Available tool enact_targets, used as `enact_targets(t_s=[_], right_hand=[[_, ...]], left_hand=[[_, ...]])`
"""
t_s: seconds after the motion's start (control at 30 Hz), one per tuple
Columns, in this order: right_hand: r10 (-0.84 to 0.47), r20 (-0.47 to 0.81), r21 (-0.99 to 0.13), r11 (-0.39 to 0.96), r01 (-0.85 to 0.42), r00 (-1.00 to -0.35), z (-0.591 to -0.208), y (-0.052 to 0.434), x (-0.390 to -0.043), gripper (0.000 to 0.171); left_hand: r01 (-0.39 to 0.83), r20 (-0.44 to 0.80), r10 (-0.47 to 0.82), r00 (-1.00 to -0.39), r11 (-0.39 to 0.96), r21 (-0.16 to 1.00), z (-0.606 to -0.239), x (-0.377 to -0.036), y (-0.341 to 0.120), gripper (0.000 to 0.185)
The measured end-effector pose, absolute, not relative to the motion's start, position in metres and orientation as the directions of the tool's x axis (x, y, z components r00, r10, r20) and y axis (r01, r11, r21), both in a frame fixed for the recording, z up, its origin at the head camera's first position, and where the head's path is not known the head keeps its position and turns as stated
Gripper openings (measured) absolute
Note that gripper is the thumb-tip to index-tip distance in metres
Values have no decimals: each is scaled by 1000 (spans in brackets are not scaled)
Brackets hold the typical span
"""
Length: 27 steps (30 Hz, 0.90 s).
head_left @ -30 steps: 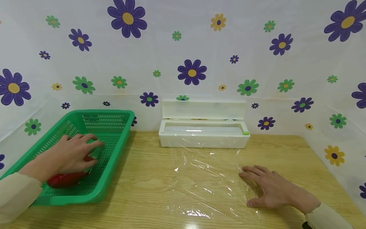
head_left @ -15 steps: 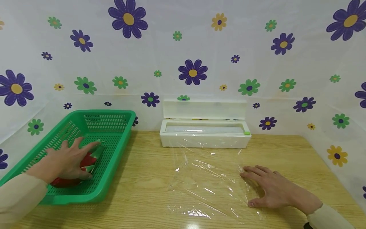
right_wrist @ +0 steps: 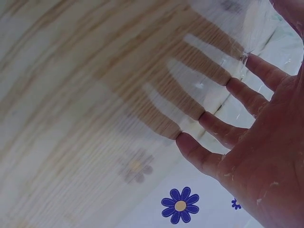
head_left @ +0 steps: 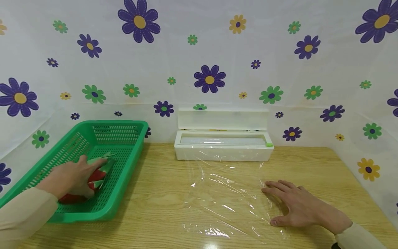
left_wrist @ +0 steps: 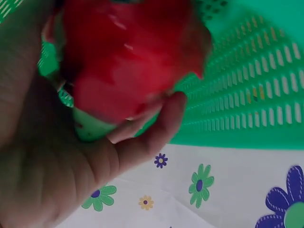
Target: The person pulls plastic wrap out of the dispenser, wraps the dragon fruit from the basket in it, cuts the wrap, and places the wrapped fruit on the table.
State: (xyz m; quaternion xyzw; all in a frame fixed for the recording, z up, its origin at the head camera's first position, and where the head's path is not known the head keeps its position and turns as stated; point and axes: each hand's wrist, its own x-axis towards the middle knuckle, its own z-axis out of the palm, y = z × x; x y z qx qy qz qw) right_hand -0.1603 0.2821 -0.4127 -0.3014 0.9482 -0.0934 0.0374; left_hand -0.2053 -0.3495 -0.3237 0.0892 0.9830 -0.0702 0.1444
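Observation:
In the green basket lies a red dragon fruit (head_left: 96,176) with green-tipped scales. My left hand (head_left: 69,178) reaches down over it; in the left wrist view the fingers and thumb curl round the red fruit (left_wrist: 133,61). Part of the fruit is hidden under the palm. A sheet of clear plastic wrap (head_left: 224,200) stretches from the white dispenser box over the wooden table. My right hand (head_left: 298,205) rests at the wrap's right edge with fingers spread. Its fingertips press down on the surface in the right wrist view, where the hand (right_wrist: 266,142) holds nothing.
The green basket (head_left: 125,186) stands at the left of the wooden table (head_left: 158,193). At the back middle, the white dispenser box (head_left: 224,153) has its lid up, a roll inside and a green slider (head_left: 269,145). A flowered curtain (head_left: 186,58) hangs behind.
My left hand has spread its fingers, then lowered and closed them round the dragon fruit, uncovering more of its green tips. The right hand has stayed on the wrap's edge.

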Motion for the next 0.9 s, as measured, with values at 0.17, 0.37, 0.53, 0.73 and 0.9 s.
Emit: enact_targets(t_s=[0.17,0.37,0.53,0.73,0.9], right_hand=[[-576,-13,-207,801,-562,-817,-414,283,-161,86],[-577,-17,-206,801,-562,-816,-414,282,-161,87],[-580,-10,-200,799,-567,-814,-413,283,-161,88],[-579,-4,-204,798,-567,-815,-414,283,-160,86],[-579,-1,-203,798,-567,-815,-414,283,-160,84]], left_hand=[[237,-263,195,-945,961,-140,-319,-209,-349,94],[265,-182,233,-955,948,-178,-317,-209,-345,87],[282,-106,265,-958,934,-221,-312,-213,-343,80],[313,6,322,-947,925,-216,-307,-216,-342,76],[377,128,416,-900,891,-252,-304,-217,-341,71]])
